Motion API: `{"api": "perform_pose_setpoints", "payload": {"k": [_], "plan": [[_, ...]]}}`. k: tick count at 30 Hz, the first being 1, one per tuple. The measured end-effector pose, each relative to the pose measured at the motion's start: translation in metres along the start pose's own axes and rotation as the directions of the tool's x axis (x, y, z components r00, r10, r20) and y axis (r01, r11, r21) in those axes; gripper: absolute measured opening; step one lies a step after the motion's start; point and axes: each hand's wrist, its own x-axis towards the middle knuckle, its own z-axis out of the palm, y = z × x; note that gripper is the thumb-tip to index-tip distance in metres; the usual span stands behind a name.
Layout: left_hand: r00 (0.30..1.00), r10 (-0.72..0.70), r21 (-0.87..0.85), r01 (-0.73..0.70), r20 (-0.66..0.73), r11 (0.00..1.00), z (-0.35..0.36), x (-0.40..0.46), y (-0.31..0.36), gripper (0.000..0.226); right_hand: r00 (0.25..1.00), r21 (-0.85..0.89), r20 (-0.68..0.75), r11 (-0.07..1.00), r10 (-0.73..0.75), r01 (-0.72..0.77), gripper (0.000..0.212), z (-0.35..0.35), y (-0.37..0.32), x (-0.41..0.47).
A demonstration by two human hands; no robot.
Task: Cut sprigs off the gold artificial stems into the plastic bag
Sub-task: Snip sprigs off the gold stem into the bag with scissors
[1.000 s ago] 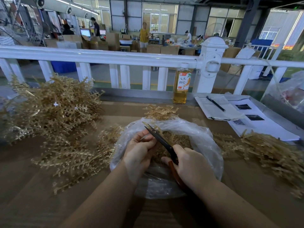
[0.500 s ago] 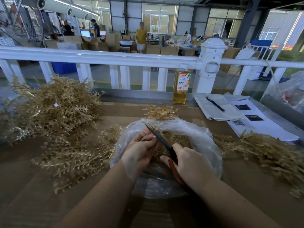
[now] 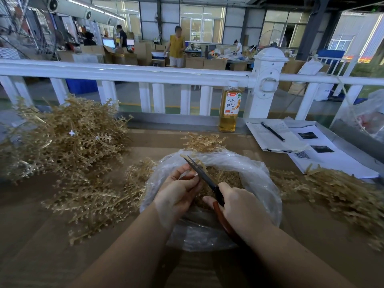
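Note:
A clear plastic bag [image 3: 257, 175] lies open on the brown table, with cut gold sprigs [image 3: 226, 177] heaped inside. Over its mouth my left hand [image 3: 178, 192] pinches a short gold stem [image 3: 198, 164] that pokes up past the fingertips. My right hand [image 3: 239, 206] grips red-handled scissors [image 3: 204, 176], whose dark blades point up and left beside the stem. A big pile of gold stems [image 3: 66, 140] lies at the left, and more gold stems [image 3: 336, 188] lie at the right.
A white railing [image 3: 145, 73] runs along the table's far side. A bottle of yellow drink [image 3: 229, 109] stands by it. Papers with a pen [image 3: 274, 133] lie at the back right. A small gold clump [image 3: 203, 142] sits behind the bag.
The scissor blades have come together beside the stem; my hands have stayed over the bag. A person in yellow behind the railing has walked to the left.

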Motion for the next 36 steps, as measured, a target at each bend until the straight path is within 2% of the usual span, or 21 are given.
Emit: {"api": "perform_pose_setpoints", "payload": {"k": [7,10,15,20,23,30,36], "plan": [[0.998,-0.048,0.014,0.048,0.032,0.999,-0.001,-0.004,0.003,0.039,1.0,0.002,0.021,1.0,0.0,0.0,0.039,-0.001,0.001,0.0],[0.996,-0.085,0.033,0.085,0.002,0.996,0.002,-0.005,0.009,0.024,1.0,0.052,-0.006,0.999,0.004,-0.004,0.042,-0.001,0.002,-0.002],[0.995,-0.05,0.162,0.065,-0.091,0.985,0.004,0.001,0.006,0.013,1.0,0.08,-0.027,0.997,0.017,-0.015,0.038,-0.003,0.003,-0.003],[0.996,-0.016,0.246,0.039,-0.093,0.968,0.0,0.001,0.007,0.01,0.999,0.097,-0.024,0.995,0.023,-0.02,0.038,-0.001,0.004,-0.003],[0.997,-0.015,0.282,0.037,-0.08,0.959,0.002,-0.001,0.01,0.013,0.997,0.166,-0.054,0.985,0.062,-0.052,0.036,-0.002,0.005,-0.003],[0.998,0.02,0.178,-0.008,-0.067,0.984,0.005,-0.005,0.009,0.02,0.99,0.293,-0.077,0.952,0.122,-0.095,0.029,-0.007,0.002,0.0],[0.996,0.038,0.161,-0.024,-0.085,0.987,0.008,-0.004,0.01,0.022,0.996,0.146,-0.033,0.987,0.077,-0.071,0.033,-0.003,0.003,-0.005]]}}
